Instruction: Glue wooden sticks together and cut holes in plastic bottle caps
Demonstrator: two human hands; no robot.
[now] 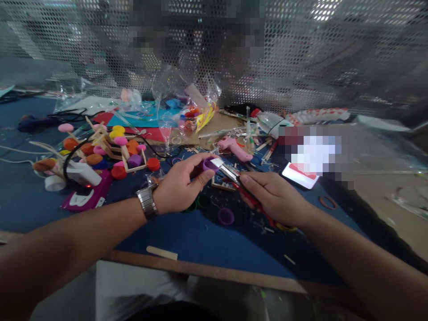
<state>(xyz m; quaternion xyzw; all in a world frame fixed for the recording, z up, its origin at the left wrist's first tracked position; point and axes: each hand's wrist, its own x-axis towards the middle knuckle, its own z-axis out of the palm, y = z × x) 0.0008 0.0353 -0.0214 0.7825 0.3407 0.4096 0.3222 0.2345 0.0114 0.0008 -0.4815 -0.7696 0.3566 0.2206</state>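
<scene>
My left hand (182, 185), with a metal watch on its wrist, pinches a small purple bottle cap (209, 164) above the blue table (187, 236). My right hand (272, 196) grips a red-handled utility knife (230, 173), whose silver blade tip touches the purple cap. Both hands are closed and meet over the table's middle. Another purple cap (226, 216) lies on the table just below them.
A model of wooden sticks with coloured caps (110, 147) stands at the left. Beside it sit a magenta-white device (83, 191), a pink glue gun (234, 148) and plastic bags (187, 107). A phone (299, 176) lies at the right. A loose stick (162, 253) rests near the front edge.
</scene>
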